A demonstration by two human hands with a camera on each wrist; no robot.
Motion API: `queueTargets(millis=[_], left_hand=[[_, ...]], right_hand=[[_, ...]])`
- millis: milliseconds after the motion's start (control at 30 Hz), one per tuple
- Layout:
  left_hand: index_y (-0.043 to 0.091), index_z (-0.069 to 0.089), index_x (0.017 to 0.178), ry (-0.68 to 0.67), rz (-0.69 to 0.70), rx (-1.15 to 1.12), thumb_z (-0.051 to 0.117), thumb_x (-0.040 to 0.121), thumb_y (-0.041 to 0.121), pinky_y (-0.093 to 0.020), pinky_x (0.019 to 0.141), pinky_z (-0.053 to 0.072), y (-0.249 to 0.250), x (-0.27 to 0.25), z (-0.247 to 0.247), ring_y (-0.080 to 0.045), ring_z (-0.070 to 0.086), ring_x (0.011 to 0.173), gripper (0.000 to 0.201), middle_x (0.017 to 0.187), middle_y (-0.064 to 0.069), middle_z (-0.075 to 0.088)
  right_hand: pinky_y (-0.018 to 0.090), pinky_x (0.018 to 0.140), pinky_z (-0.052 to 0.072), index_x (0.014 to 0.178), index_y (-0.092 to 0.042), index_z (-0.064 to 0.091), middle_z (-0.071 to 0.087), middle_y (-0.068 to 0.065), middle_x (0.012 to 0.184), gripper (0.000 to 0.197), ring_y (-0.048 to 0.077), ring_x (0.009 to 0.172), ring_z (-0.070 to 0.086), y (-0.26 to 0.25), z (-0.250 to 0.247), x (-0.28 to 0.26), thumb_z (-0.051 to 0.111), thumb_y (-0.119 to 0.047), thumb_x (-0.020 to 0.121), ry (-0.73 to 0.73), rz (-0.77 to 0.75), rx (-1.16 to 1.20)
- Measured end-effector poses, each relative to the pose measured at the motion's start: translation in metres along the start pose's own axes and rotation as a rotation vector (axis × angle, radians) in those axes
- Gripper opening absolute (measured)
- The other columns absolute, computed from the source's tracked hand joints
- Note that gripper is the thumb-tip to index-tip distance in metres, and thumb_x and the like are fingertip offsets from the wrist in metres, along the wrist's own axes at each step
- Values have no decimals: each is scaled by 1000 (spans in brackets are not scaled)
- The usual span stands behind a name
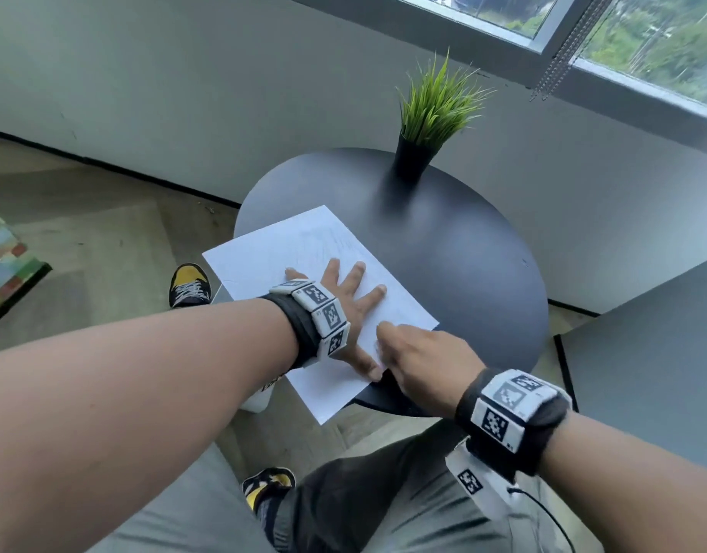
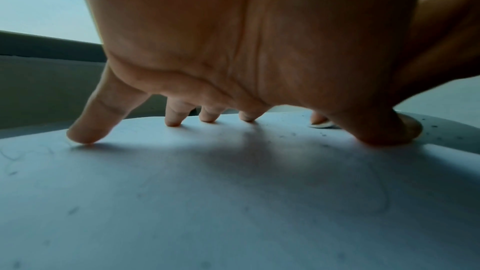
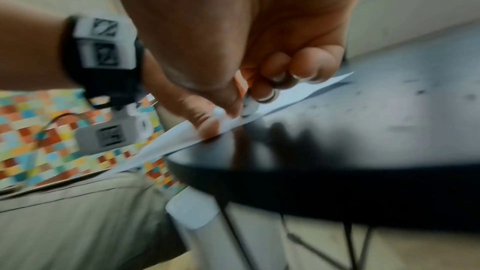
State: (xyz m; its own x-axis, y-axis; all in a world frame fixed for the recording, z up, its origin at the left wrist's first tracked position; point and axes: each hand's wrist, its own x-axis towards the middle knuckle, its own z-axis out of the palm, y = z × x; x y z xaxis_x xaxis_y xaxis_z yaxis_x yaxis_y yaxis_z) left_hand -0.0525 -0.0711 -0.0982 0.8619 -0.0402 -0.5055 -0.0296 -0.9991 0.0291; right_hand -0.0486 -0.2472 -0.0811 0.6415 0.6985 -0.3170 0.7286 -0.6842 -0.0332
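Nearest the camera, two yellow-and-black shoes stood on the floor, one on either side of the left forearm. The right hand had its fingers curled and pinched one small white object between thumb and fingertips; blur kept me from telling what it was. That pinch sat on the near long edge of a single sheet of paper, touching it, just beside the thumb of the left hand. The left hand lay open just beyond the pinch, and all five spread fingertips pressed down on the sheet, gripping nothing. The sheet ran from under both hands outward to the left, and its near corner overhung the rim of one round black table. Faint pencil marks showed on the paper beyond the left fingertips. Well past both hands, at the table's far edge, stood one potted plant, upright. Beyond it ran one window.
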Motion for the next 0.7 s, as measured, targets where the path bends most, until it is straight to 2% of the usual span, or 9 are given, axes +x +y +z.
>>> queueTargets(millis=[100, 133, 167, 233, 300, 400, 467, 600, 700], left_hand=[[43, -23, 155, -28, -3, 0, 58, 53, 99, -87, 101, 16, 2, 2, -2, -40, -23, 152, 142, 165, 2, -32], [43, -23, 155, -32, -4, -4, 58, 53, 99, -87, 101, 16, 2, 3, -3, -39, -24, 152, 142, 164, 2, -33], [43, -24, 154, -36, -3, -7, 59, 53, 99, -87, 101, 15, 2, 2, -3, -39, -25, 151, 142, 164, 3, -34], [44, -23, 155, -40, 5, -8, 58, 54, 98, -87, 101, 15, 1, 1, -2, -38, -26, 151, 141, 164, 4, -34], [45, -23, 154, -35, 24, -5, 56, 54, 100, -88, 101, 14, -2, 2, 1, -38, -26, 151, 140, 164, 4, -35], [44, -24, 154, -28, 38, -3, 55, 51, 101, -87, 101, 12, 0, 5, 1, -37, -25, 152, 142, 164, 5, -34], [42, -21, 156, -7, 39, -6, 55, 53, 100, -85, 104, 13, 2, 4, 1, -36, -22, 153, 140, 165, 5, -31], [36, -12, 160, 56, 20, -92, 56, 59, 98, -77, 112, 11, -7, -2, 6, -30, -16, 155, 137, 168, -2, -23], [36, -17, 159, 33, -1, -86, 56, 55, 99, -79, 110, 6, -11, -6, 9, -30, -21, 154, 141, 167, -2, -28]], right_hand=[[41, 69, 48, 93, -26, 32, 57, -1, 93, 13, 33, 84, 57, 31, -14, 24, 32, -38, 99, 54, 141, 33], [39, 68, 46, 96, -26, 33, 56, -1, 93, 12, 33, 85, 57, 36, -16, 29, 32, -37, 99, 64, 145, 38], [37, 67, 43, 101, -25, 35, 55, -3, 93, 10, 32, 86, 57, 32, -17, 31, 33, -35, 99, 53, 121, 17], [36, 64, 42, 107, -26, 38, 53, -4, 92, 13, 30, 87, 58, 12, -9, 21, 41, -32, 96, 16, -25, -23], [38, 62, 46, 97, -29, 33, 53, -6, 90, 12, 27, 84, 58, 4, -3, 13, 45, -32, 94, -28, -99, -31], [38, 65, 46, 92, -30, 27, 54, -5, 91, 12, 30, 84, 58, 31, -12, 33, 36, -35, 97, 15, 81, 4], [41, 68, 49, 90, -25, 29, 58, -1, 92, 15, 32, 82, 57, 47, -17, 45, 32, -38, 98, 32, 157, 14], [43, 72, 51, 90, -23, 32, 59, 2, 90, 15, 33, 81, 56, 44, -20, 44, 32, -36, 97, 17, 191, 47], [41, 67, 49, 91, -24, 31, 58, 0, 88, 15, 33, 80, 57, 22, -15, 29, 30, -37, 99, 1, 117, 31]])
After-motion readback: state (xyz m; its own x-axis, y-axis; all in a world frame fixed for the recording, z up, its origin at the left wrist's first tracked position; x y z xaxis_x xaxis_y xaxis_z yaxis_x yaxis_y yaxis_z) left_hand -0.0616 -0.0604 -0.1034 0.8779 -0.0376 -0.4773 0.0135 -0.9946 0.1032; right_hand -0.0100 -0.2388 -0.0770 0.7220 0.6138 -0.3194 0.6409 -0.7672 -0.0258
